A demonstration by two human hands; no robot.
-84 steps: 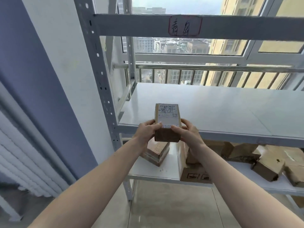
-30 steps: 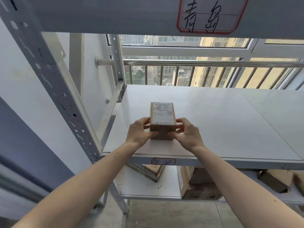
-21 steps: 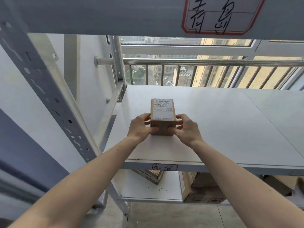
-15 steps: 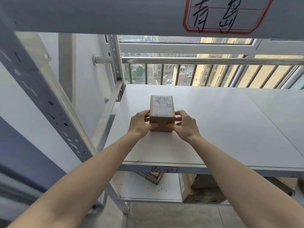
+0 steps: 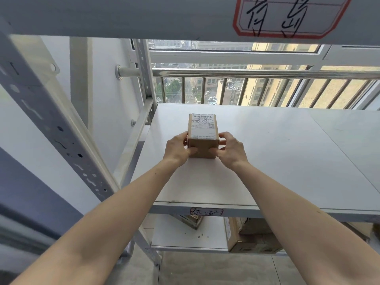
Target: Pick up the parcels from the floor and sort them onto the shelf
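Small cardboard parcel (image 5: 203, 135) sits on white shelf (image 5: 267, 153), long axis running front-to-back, label up. Left hand (image 5: 178, 149) & right hand (image 5: 230, 150) pinch its near corners, fingers curled. Label text too small to read

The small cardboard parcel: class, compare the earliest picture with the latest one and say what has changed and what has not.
The parcel was held in the air at the front edge of the middle shelf; it now rests on the shelf board, further in toward the window. The left hand and right hand still grip its sides, not yet letting go. The boxes on the lower shelf look unchanged.
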